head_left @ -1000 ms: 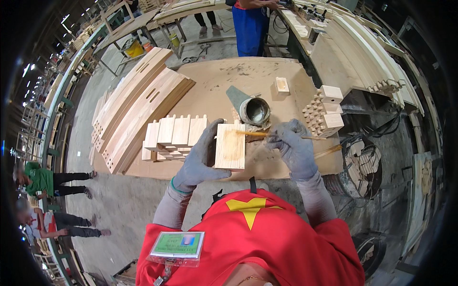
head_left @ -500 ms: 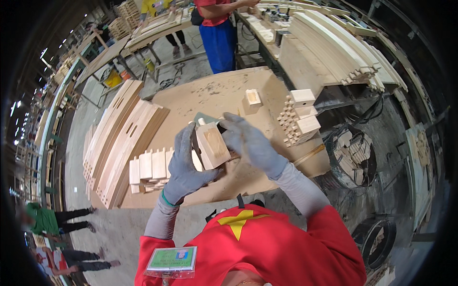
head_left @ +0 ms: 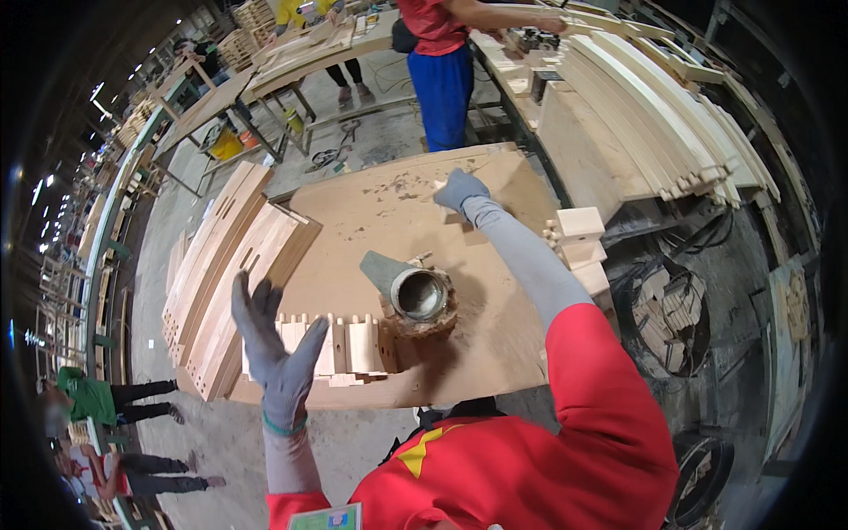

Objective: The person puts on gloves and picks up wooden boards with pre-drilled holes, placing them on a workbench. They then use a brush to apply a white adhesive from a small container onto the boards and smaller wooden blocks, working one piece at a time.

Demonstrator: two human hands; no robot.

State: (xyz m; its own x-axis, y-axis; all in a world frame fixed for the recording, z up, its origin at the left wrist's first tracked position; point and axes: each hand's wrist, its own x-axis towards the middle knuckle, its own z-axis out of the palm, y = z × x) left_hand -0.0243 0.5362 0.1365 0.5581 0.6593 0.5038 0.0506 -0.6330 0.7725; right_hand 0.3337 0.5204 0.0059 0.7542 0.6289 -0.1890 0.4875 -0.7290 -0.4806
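My left hand point(head_left: 281, 362), in a grey glove, is open with its fingers spread, at the left end of a row of dowelled wooden blocks point(head_left: 360, 346) by the table's near edge. It holds nothing. My right hand point(head_left: 463, 189), gloved too, reaches to the far side of the table. Its fingers close on a small wooden block point(head_left: 439, 187), mostly hidden under the glove. Between the hands stands a round, crusted pot point(head_left: 420, 295) with a greyish inside. A flat grey-green piece point(head_left: 380, 268) lies against its far left side.
Long curved boards point(head_left: 252, 256) with slots and holes are stacked at the left. More blocks with dowels point(head_left: 580, 226) stand at the right edge, near a bin of wood scraps point(head_left: 662, 305). A co-worker in blue trousers point(head_left: 439, 97) stands beyond the brown-covered table point(head_left: 495, 353).
The block between my hands has left them, and the pot is uncovered. My right hand has moved far forward onto another block. My left hand has shifted left and opened.
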